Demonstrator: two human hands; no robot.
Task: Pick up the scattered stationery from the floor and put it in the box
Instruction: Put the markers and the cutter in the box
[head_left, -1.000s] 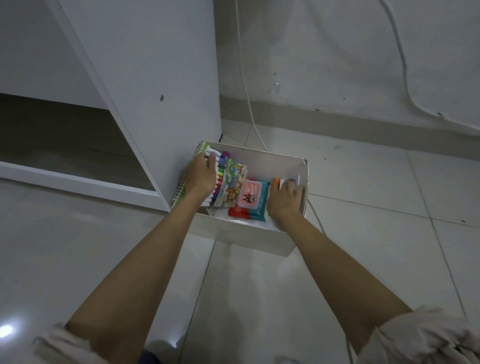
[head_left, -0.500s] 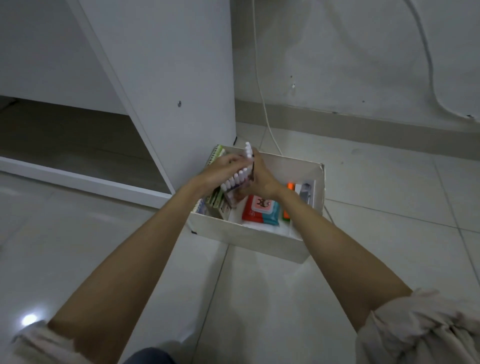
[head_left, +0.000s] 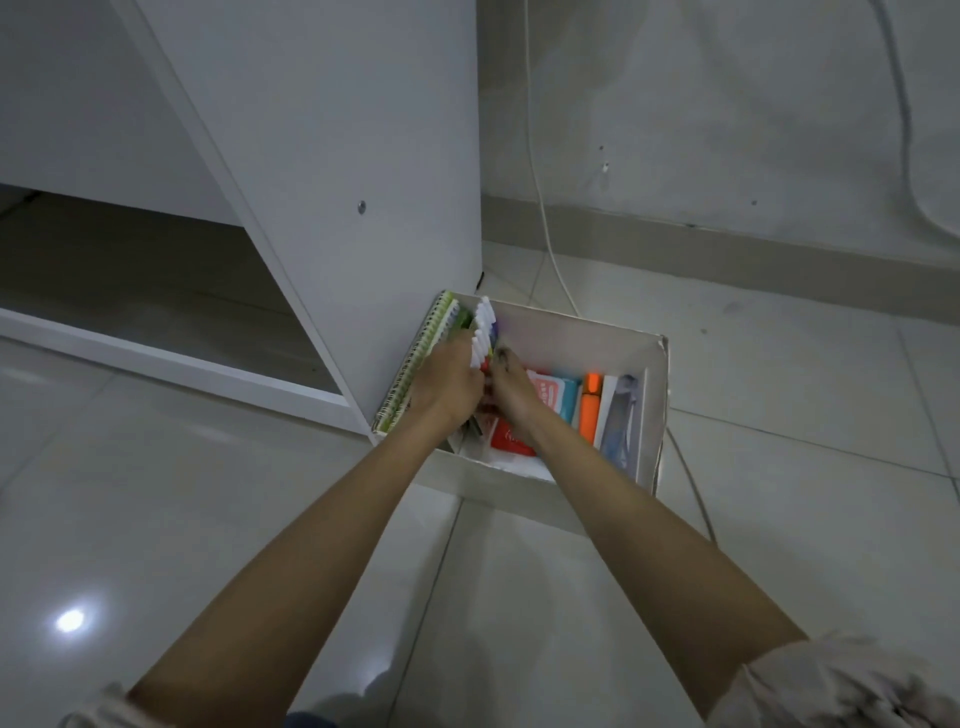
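Note:
A white cardboard box (head_left: 655, 415) stands on the tiled floor against a cabinet. Both hands reach into its left end. My left hand (head_left: 448, 382) and my right hand (head_left: 511, 387) together grip a pack of colour markers (head_left: 482, 332), held on edge with its white caps pointing up and away. A green spiral notebook (head_left: 421, 361) stands upright along the box's left wall, just left of the pack. Further right in the box lie a red and teal packet (head_left: 556, 397), an orange marker (head_left: 589, 408) and a clear sleeve (head_left: 618, 426).
A white cabinet panel (head_left: 332, 171) rises directly behind and left of the box, with an open low shelf (head_left: 130, 270) further left. A white cable (head_left: 543, 208) runs down the wall behind the box. A thin cord (head_left: 693, 493) trails on the floor at the box's right.
The marker pack lay flat under my left hand; my right hand left the box's right end to join it. Both hands stood the pack on edge and moved it against the notebook.

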